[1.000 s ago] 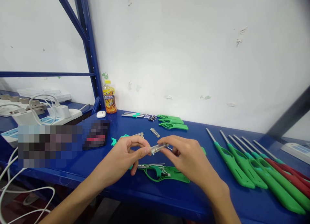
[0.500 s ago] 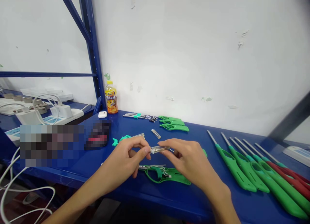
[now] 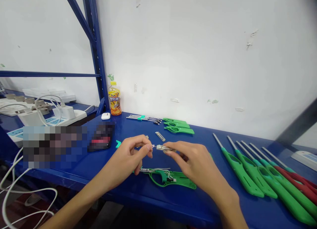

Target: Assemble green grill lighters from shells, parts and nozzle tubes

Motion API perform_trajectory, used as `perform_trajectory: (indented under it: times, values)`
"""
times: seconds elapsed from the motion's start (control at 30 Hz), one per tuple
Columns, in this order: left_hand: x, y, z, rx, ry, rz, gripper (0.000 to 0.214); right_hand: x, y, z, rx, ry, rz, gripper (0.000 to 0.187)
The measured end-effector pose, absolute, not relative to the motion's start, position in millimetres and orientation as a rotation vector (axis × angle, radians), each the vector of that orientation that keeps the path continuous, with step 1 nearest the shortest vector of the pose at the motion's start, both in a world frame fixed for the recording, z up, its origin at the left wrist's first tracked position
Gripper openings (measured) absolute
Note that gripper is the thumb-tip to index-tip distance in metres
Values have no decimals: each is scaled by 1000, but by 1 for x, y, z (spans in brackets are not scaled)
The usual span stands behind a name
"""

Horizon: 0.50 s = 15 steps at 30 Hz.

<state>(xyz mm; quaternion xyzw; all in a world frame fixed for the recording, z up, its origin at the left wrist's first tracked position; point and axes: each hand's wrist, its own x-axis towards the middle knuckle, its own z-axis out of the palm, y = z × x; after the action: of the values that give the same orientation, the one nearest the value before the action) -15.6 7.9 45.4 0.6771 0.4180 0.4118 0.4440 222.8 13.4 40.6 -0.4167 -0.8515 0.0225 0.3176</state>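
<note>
My right hand (image 3: 194, 156) pinches a clear plastic lighter fuel tank (image 3: 161, 147) by its right end, above the table. Facing it, my left hand (image 3: 132, 154) is closed in a pinch on a small whitish part (image 3: 153, 146), whose tip pokes out toward the tank across a narrow gap. Below both hands lies an open green lighter handle shell (image 3: 185, 180) with a metal tube, wires and a green trigger in it. A second clear fuel tank (image 3: 160, 136) rests behind. My left hand partly hides some small pieces on the table.
Several finished-looking long lighters (image 3: 244, 172), green and red, lie at right. Green handle shells (image 3: 179, 130) and metal tubes with wires (image 3: 143, 118) sit at the back. A drink bottle (image 3: 115, 100), white case (image 3: 105, 116) and power strip (image 3: 79, 116) are to the left.
The tank has come slightly apart from my left fingertips, and a small part now shows between them. The tank has turned a little in my right hand. The view has shifted slightly.
</note>
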Motion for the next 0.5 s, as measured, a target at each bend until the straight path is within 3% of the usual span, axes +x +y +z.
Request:
perform_trajectory:
  times: [0.5]
  values:
    - [-16, 6, 46, 1628, 957, 992, 36, 222, 10, 43, -1088, -2213, 130, 21]
